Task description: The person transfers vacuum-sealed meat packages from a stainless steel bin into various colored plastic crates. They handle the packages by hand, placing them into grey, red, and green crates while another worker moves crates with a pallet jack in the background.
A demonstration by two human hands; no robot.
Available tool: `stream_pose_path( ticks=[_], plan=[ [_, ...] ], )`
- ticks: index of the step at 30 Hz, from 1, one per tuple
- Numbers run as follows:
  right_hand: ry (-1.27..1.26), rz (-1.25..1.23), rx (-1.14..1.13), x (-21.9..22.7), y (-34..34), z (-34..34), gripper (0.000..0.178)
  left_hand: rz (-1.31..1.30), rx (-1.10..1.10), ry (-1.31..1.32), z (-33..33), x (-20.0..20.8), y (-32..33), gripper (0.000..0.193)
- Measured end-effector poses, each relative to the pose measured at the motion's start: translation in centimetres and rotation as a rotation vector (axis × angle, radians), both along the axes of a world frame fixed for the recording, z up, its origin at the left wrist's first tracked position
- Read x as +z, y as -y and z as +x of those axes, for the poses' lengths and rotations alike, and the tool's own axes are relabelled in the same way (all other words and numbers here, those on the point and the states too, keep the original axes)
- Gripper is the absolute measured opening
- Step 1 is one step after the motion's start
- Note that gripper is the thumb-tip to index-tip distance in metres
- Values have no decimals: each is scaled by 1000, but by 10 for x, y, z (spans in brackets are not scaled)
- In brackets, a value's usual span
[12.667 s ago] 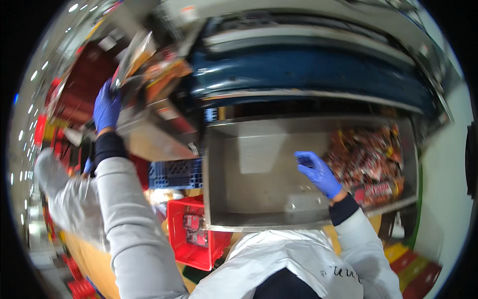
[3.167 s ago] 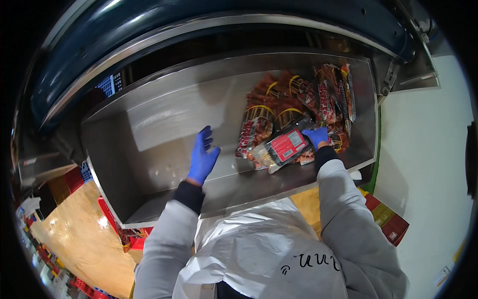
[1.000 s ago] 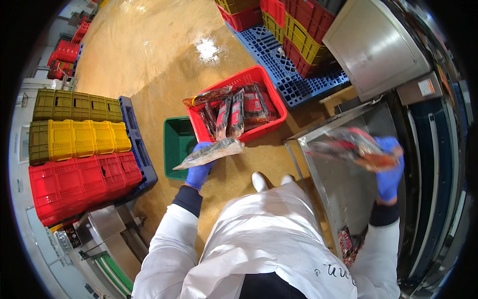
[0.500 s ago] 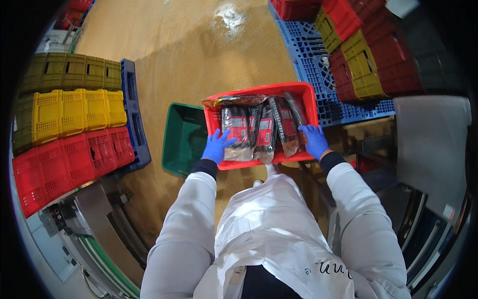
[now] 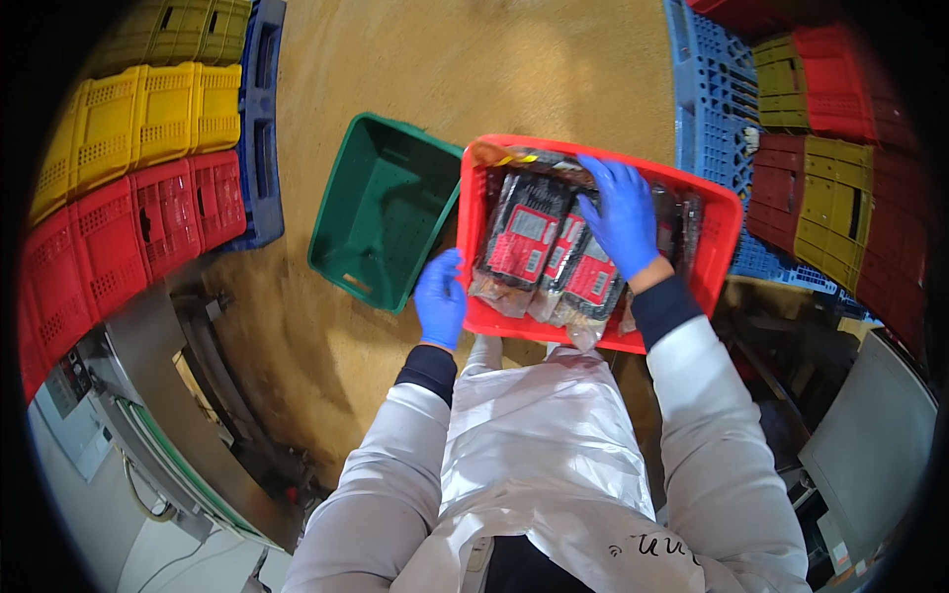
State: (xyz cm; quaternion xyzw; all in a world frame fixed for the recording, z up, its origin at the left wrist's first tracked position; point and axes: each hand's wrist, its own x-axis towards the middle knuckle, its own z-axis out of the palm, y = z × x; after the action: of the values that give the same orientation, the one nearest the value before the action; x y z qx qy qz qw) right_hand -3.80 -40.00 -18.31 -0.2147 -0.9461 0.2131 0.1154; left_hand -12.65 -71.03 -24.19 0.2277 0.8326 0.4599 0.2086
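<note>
A red crate (image 5: 714,280) in front of me holds several clear plastic packages (image 5: 527,240) with black contents and red labels. Along its far side lies another plastic package (image 5: 542,161) with dark and orange colouring. My left hand (image 5: 441,301), in a blue glove, has its fingers bent against the crate's left wall. My right hand (image 5: 623,212), gloved alike, reaches over the packages, fingers stretched out and apart; whether they touch the plastic is hard to see. Beside the red crate on the left stands a green crate (image 5: 346,262) with nothing visible in it.
Yellow crates (image 5: 148,114) and red crates (image 5: 148,212) are stacked at the left against a blue pallet (image 5: 262,148). On the right, a lighter blue pallet (image 5: 714,94) carries dark red and olive crates (image 5: 832,198). A grey metal panel (image 5: 875,445) stands at the near right.
My right hand has left the crate's right rim and moved in over the packages. The left hand has shifted from the front corner to the crate's left wall. The whole view has turned.
</note>
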Motion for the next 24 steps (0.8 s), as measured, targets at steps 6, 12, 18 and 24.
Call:
stream_pose_path(
  ticks=[6, 12, 18, 24],
  plan=[
    [289, 156, 222, -55, 28, -71, 46, -349, 873, 388, -28, -123, 189, 67],
    [-114, -189, 18, -41, 9, 15, 36, -544, 783, 407, 12, -141, 256, 69],
    [4, -299, 20, 8, 89, 165, 29, -519, 613, 426, 51, -140, 298, 69],
    [269, -21, 254, -4, 171, 170, 34, -322, 547, 542, 93, -126, 341, 74]
  ],
)
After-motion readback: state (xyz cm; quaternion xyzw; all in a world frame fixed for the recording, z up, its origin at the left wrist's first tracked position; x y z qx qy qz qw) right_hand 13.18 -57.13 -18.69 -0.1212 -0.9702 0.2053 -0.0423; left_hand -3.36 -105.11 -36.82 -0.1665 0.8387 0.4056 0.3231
